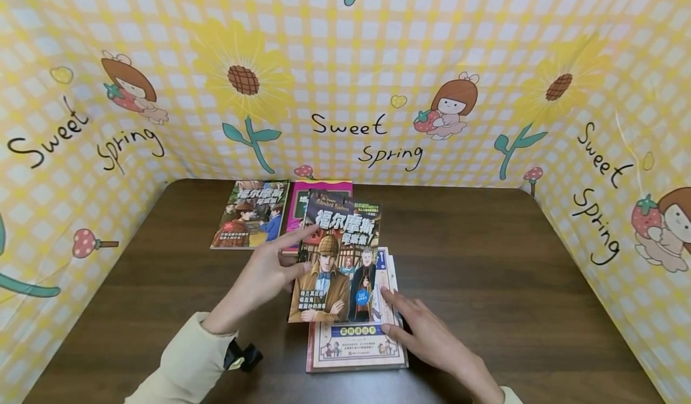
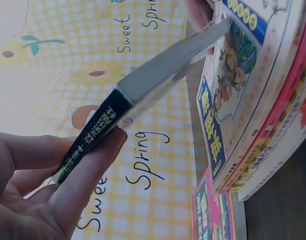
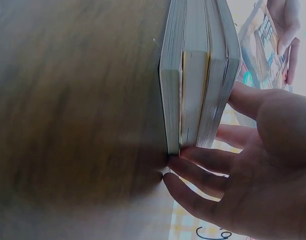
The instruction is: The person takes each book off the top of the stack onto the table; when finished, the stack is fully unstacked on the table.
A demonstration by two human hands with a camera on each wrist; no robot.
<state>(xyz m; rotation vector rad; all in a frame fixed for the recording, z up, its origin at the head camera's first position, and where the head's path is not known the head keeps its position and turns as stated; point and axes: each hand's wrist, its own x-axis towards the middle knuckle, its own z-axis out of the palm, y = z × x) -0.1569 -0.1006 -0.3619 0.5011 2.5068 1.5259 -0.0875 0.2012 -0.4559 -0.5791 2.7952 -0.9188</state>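
Observation:
My left hand [image 1: 266, 278] grips a detective comic-style paperback [image 1: 335, 272] by its spine side, thumb and fingers on opposite faces. In the left wrist view its dark spine [image 2: 89, 137] shows, with the book tilted above the pile. Below it lies a stack of books [image 1: 356, 359], topped by a pale cover with a blue band. My right hand [image 1: 429, 335] rests against the stack's right side. In the right wrist view, the thumb is at the top book's edge and the fingers [image 3: 205, 160] reach along the side of the stacked pages [image 3: 195, 95].
Behind the stack, a second detective paperback [image 1: 254, 215] lies flat at the back left of the dark wooden table [image 1: 486, 260]. Beside it is a pink-bordered book [image 1: 324, 185], partly hidden by the held one. A yellow checked cloth [image 1: 345, 62] walls the back and sides.

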